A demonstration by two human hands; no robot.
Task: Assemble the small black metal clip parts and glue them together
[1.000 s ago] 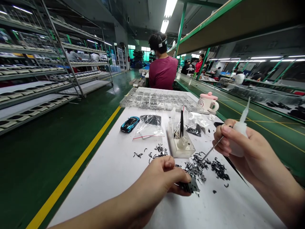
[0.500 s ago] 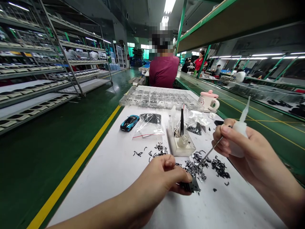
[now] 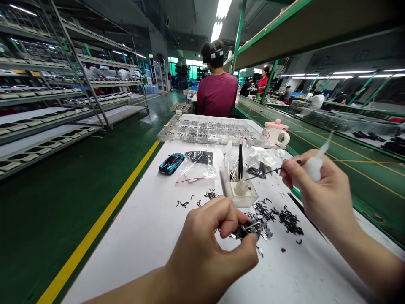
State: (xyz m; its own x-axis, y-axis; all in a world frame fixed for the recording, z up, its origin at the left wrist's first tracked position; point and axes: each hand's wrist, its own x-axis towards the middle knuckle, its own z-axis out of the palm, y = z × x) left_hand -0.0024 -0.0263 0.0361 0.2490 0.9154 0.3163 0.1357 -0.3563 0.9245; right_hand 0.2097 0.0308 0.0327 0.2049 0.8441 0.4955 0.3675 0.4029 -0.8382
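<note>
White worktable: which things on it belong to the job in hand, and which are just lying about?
Seemingly in use:
dark part in left hand
thin rod and squeeze bottle in right hand
small jar by the rod's tip
loose black pieces

Probably lying about:
pink-lidded mug
blue toy car

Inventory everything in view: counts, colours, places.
Toy car: 1, blue and black, table left
Bags: 2, clear, black contents, beside holder
Tray: at least 1, clear, far end
Mug: 1, white, pink lid, far right
Holder: 1, whitish, centre
Jar: 1, clear, in holder
Tweezers: 1, black, in holder
Loose parts: uncountable, black and silvery, around holder
Slim tool: 1, dark, right hand, tip near jar
Squeeze bottle: 1, whitish, right hand
Held part: count unclear, dark, left hand
Table: 1, white, below
Racks: several, grey, left
People: several, nearest in maroon, beyond table
Left hand: 1, bare, lower centre
Right hand: 1, bare, right
</note>
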